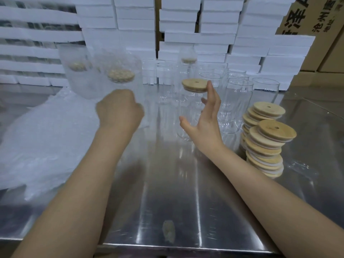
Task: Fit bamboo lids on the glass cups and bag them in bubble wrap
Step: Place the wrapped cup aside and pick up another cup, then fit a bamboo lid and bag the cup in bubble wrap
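My left hand (119,110) grips a glass cup wrapped in a bubble bag (121,79), its bamboo lid showing through the wrap; the cup is blurred. My right hand (204,116) is spread, fingers straight, beside a bare glass cup (188,112) with a bamboo lid (194,85) on top. Whether the fingertips touch the lid I cannot tell. Another bagged cup (76,69) stands at the back left. Several unlidded glass cups (234,97) stand behind my right hand. Two leaning stacks of bamboo lids (264,142) sit at the right.
A heap of bubble wrap bags (48,138) covers the left of the steel table (167,192). White foam boxes (186,27) are stacked along the back. Cardboard cartons (320,34) stand at the far right. A third bagged cup (188,56) stands far back.
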{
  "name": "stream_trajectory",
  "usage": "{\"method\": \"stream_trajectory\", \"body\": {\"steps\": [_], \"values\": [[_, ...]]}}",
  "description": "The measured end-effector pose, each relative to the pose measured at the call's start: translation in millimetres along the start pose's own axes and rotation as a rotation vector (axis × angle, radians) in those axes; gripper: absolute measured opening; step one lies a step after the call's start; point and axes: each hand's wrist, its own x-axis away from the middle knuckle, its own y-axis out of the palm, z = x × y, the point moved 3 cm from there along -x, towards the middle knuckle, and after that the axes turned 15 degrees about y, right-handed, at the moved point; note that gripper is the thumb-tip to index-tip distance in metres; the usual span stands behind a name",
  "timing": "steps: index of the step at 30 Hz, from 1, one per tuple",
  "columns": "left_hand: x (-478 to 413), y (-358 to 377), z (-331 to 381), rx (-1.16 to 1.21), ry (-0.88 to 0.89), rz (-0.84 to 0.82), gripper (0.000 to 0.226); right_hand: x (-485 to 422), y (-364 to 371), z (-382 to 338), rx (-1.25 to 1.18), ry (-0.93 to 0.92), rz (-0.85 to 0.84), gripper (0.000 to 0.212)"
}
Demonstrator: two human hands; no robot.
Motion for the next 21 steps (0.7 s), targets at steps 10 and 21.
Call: {"method": "stream_trajectory", "body": {"steps": [10,21], "values": [[6,-1,-75,-0.037,-0.391,-0.379,0.020,2,2,-3,0.014,0.014,-0.042,0.100],[3,-8,2,0.894,-0.041,0.133,0.023,7,2,-2,0.016,-0.009,0.025,0.101]]}}
